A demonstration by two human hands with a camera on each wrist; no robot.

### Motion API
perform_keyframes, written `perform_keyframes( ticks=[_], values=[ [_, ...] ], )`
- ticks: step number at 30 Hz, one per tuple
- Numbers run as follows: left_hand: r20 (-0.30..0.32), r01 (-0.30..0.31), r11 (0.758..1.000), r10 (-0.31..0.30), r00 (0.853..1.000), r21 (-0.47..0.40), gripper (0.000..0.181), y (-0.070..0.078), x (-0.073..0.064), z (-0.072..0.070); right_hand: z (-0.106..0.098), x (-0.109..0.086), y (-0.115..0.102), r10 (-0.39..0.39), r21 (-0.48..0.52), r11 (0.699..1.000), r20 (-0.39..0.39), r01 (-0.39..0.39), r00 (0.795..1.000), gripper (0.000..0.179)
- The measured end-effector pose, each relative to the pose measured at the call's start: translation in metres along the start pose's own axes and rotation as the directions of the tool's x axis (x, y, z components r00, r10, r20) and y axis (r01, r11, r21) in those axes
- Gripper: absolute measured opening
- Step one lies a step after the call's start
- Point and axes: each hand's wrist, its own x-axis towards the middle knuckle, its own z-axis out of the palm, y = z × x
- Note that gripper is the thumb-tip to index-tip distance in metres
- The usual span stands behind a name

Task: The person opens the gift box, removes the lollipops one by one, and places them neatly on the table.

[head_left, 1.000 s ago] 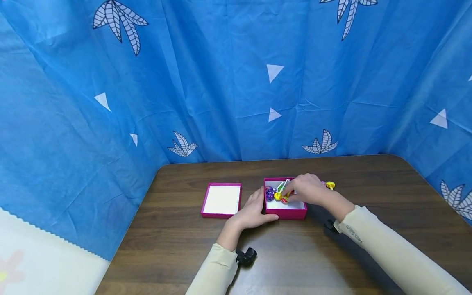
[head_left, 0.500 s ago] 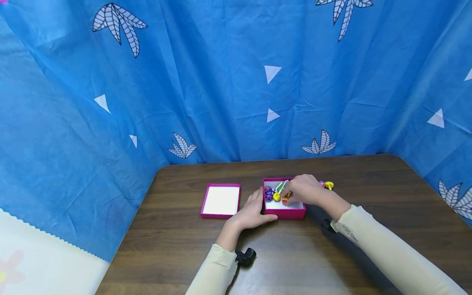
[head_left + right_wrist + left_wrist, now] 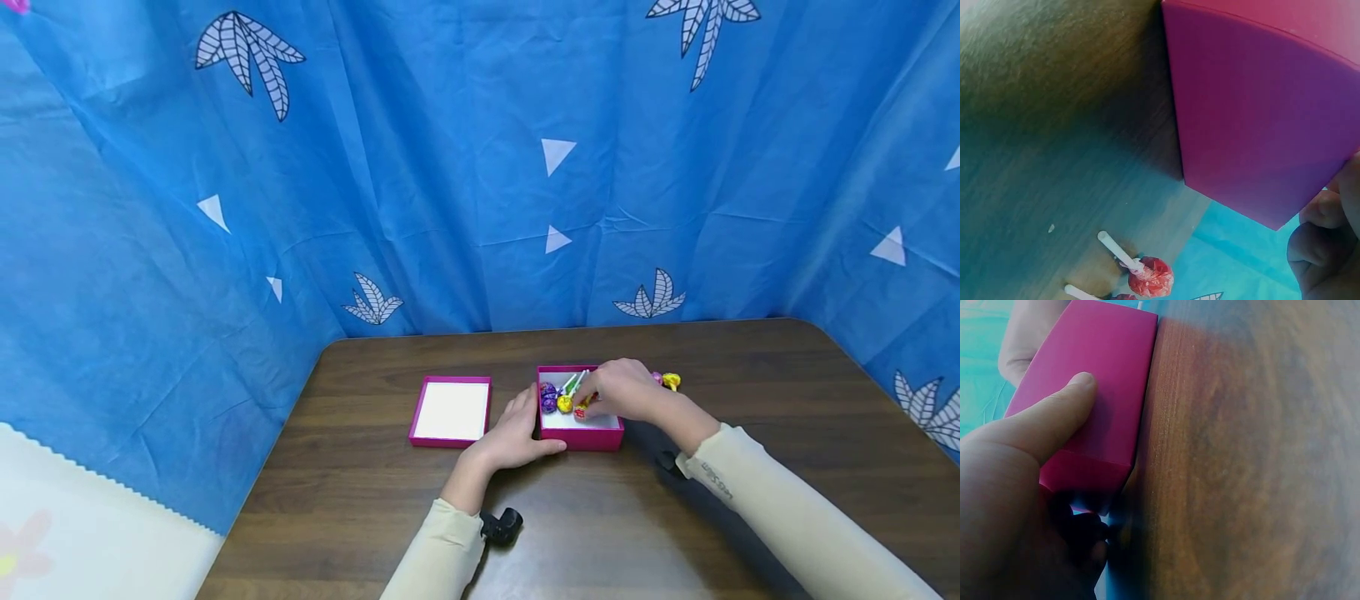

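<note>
A magenta box (image 3: pixel 581 440) with a white inside stands without its lid on the table. Purple-wrapped lollipops (image 3: pixel 549 403) lie along its left side, with a yellow lollipop (image 3: pixel 565 404) beside them. My left hand (image 3: pixel 512 435) rests against the box, fingers fairly straight along the left wall and the thumb (image 3: pixel 1072 403) pressed on the front wall. Reaching in over the right wall, my right hand (image 3: pixel 626 390) pinches a red and yellow lollipop (image 3: pixel 581 412) low in the box. The hand hides most of its stick and the box's right part.
Left of the box lies the magenta lid (image 3: pixel 452 409), its white inside upward. Behind my right hand more lollipops (image 3: pixel 671 381) lie on the wooden table (image 3: pixel 360 500); the right wrist view shows a red-wrapped lollipop (image 3: pixel 1151 277) there. A blue curtain (image 3: pixel 450 167) hangs behind the table.
My right hand shifts the red and yellow lollipop slightly downward inside the box. The left hand stays at the box's left front corner.
</note>
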Motion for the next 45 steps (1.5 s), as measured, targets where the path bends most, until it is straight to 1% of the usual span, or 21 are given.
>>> perform_keyframes(
  ticks=[6, 10, 13, 18, 22, 25, 27, 30, 32, 34, 38, 41, 45],
  values=[
    [-0.003, -0.012, 1.000, 0.012, 1.000, 0.011, 0.106, 0.002, 0.001, -0.001, -0.008, -0.007, -0.001, -0.021, 0.053, 0.998, -0.070, 0.025, 0.997, 0.031],
    [0.005, -0.017, 1.000, 0.016, 1.000, 0.022, 0.106, 0.003, 0.001, -0.002, -0.019, -0.014, -0.001, -0.028, 0.094, 0.995, -0.143, 0.042, 0.989, 0.032],
    [0.006, -0.016, 1.000, 0.016, 1.000, 0.025, 0.107, 0.003, 0.001, -0.002, -0.025, -0.019, 0.001, -0.015, 0.129, 0.991, -0.207, 0.042, 0.978, 0.032],
    [0.004, -0.015, 0.999, 0.015, 1.000, 0.030, 0.108, 0.002, 0.001, -0.002, -0.033, -0.028, 0.006, 0.022, 0.183, 0.983, -0.298, 0.035, 0.954, 0.031],
    [0.005, -0.013, 0.999, 0.013, 1.000, 0.030, 0.108, 0.001, 0.002, -0.001, -0.034, -0.038, 0.011, 0.072, 0.225, 0.974, -0.343, 0.007, 0.936, 0.031],
    [0.007, -0.009, 1.000, 0.009, 1.000, 0.028, 0.109, 0.001, 0.002, 0.000, -0.032, -0.046, 0.018, 0.123, 0.265, 0.964, -0.370, -0.022, 0.921, 0.036],
    [0.006, -0.007, 1.000, 0.007, 1.000, 0.029, 0.109, 0.001, 0.002, 0.000, -0.030, -0.052, 0.023, 0.153, 0.285, 0.958, -0.400, -0.036, 0.903, 0.037],
    [0.005, -0.005, 0.999, 0.005, 1.000, 0.035, 0.109, 0.002, 0.001, 0.000, -0.026, -0.060, 0.032, 0.191, 0.296, 0.954, -0.463, -0.052, 0.865, 0.035],
    [0.004, -0.006, 0.999, 0.006, 1.000, 0.036, 0.108, 0.002, 0.001, 0.000, -0.024, -0.065, 0.036, 0.232, 0.310, 0.947, -0.494, -0.080, 0.838, 0.031],
    [0.004, -0.007, 0.999, 0.007, 1.000, 0.037, 0.108, 0.002, 0.001, 0.000, -0.022, -0.069, 0.039, 0.297, 0.342, 0.931, -0.500, -0.130, 0.813, 0.029],
    [0.002, -0.007, 1.000, 0.007, 1.000, 0.027, 0.108, 0.001, 0.001, 0.001, -0.020, -0.078, 0.044, 0.425, 0.413, 0.881, -0.477, -0.230, 0.769, 0.030],
    [0.001, -0.003, 1.000, 0.003, 1.000, 0.022, 0.109, 0.001, 0.001, 0.001, -0.017, -0.083, 0.051, 0.502, 0.467, 0.839, -0.464, -0.279, 0.730, 0.036],
    [-0.003, -0.008, 1.000, 0.008, 1.000, 0.021, 0.108, 0.001, 0.001, 0.001, -0.012, -0.090, 0.062, 0.617, 0.562, 0.752, -0.417, -0.344, 0.668, 0.048]
  ],
)
